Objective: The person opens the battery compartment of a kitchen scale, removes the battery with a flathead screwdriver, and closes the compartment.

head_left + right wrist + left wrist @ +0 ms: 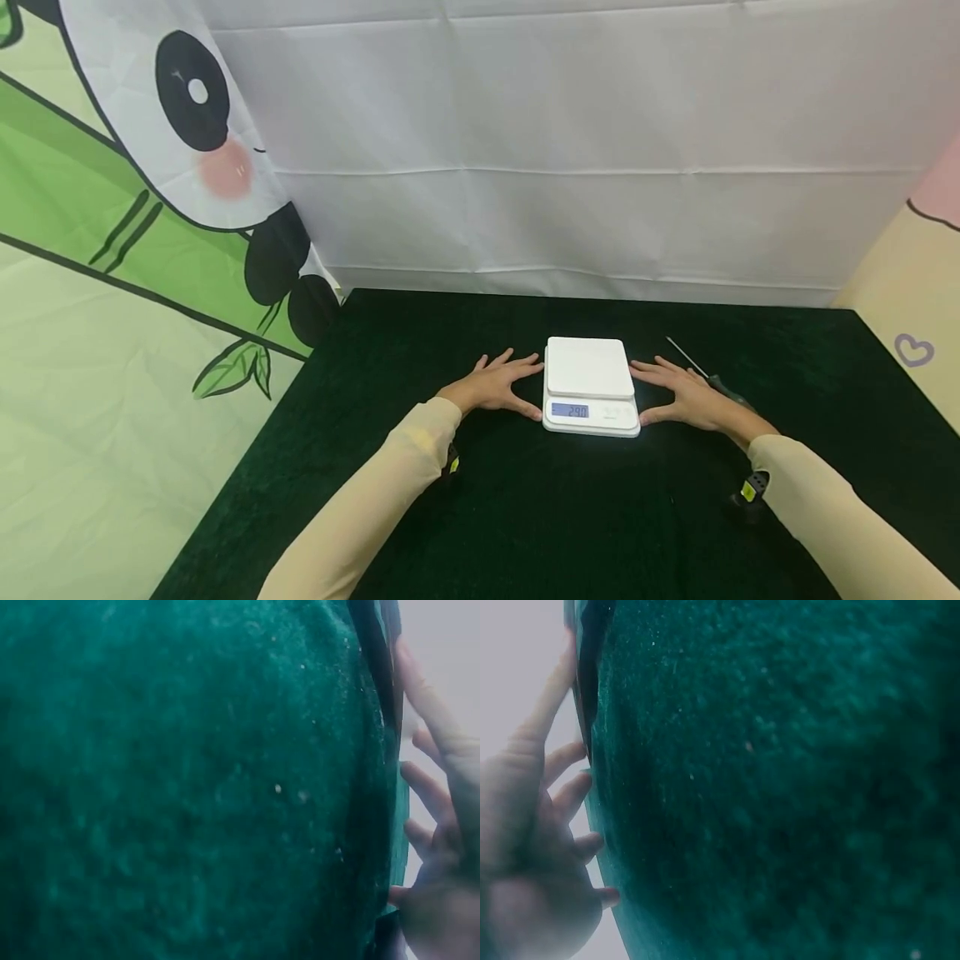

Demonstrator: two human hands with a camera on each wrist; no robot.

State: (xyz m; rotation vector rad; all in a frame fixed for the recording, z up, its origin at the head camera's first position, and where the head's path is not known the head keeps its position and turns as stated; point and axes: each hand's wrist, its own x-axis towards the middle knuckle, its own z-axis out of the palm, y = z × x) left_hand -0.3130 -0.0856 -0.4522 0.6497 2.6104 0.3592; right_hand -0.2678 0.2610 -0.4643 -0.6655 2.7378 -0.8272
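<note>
A white digital scale lies on the dark green cloth, its small display lit with digits that look like 290. At its left side is the left hand, fingers spread, thumb and a fingertip at the scale's edge. The right hand mirrors it on the right side, fingers straight and apart. Nothing lies on the scale's plate. In the left wrist view the left hand shows spread fingers at the left edge; the right hand appears likewise at the right edge of the right wrist view.
A screwdriver with a thin metal shaft and dark handle lies beside and partly behind the right hand. The green-covered table ends at a white cloth backdrop. A printed cartoon cloth hangs at the left.
</note>
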